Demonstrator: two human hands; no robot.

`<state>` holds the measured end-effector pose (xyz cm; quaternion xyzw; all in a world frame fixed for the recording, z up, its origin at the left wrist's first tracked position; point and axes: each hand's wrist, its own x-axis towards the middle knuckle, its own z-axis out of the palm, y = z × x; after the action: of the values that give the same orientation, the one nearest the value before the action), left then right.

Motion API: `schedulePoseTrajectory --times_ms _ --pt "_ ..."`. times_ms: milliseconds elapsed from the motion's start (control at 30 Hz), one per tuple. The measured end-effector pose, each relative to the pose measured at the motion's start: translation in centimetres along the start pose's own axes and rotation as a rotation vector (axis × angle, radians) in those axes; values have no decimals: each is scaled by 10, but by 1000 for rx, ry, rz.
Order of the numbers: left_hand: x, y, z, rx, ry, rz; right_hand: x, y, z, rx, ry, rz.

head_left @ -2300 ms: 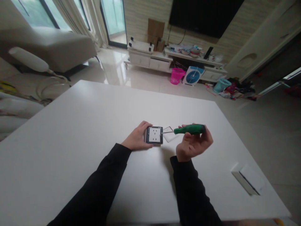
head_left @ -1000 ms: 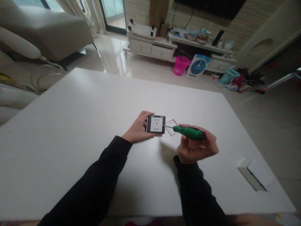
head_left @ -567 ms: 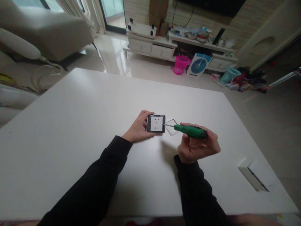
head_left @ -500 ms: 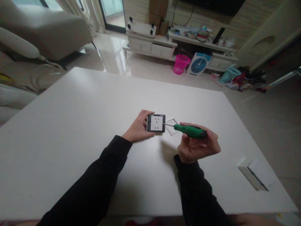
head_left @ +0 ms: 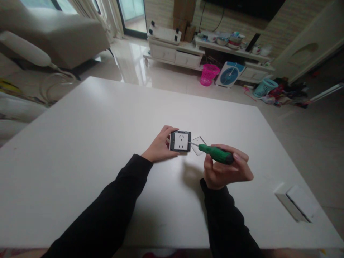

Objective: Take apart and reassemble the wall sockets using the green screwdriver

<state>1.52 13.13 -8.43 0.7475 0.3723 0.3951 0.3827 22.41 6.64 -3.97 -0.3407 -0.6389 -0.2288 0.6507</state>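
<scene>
A wall socket (head_left: 181,142) with a white face and dark frame is gripped at its left side by my left hand (head_left: 160,145), thumb and fingers at its lower and upper edges. My right hand (head_left: 228,168) is closed round the green handle of a screwdriver (head_left: 216,153). The screwdriver's metal tip meets the right edge of the socket's frame, at what looks like a screw hole. Partly behind the shaft, a thin white cover plate (head_left: 198,148) lies on the table just right of the socket.
The white table (head_left: 120,114) carries a white box-like pair of pieces (head_left: 294,202) near its right edge. Beyond it on the floor stand a pink basket (head_left: 209,74), a blue-and-white fan (head_left: 229,74) and a teal basket (head_left: 265,87), before a low white cabinet (head_left: 174,55).
The camera view has shifted slightly. The screwdriver's handle has turned and tilted a little in my right hand, with the tip still at the socket's right edge. My left hand keeps its grip.
</scene>
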Motion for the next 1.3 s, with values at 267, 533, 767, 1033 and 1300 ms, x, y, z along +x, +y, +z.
schedulePoseTrajectory --times_ms 267,533,767,1033,1300 --pt "0 1 0 -5 7 -2 -2 -3 3 89 -16 27" --pt "0 -1 -1 -7 -10 -16 -1 -7 1 49 -19 -2" --pt "0 -4 0 -15 -10 -1 -4 -13 -1 -10 -55 55" --pt "0 -5 0 -5 -11 -10 -4 -9 0 62 -110 50" --pt "1 -4 1 -36 -10 -25 -3 -9 -1 -18 -18 20"
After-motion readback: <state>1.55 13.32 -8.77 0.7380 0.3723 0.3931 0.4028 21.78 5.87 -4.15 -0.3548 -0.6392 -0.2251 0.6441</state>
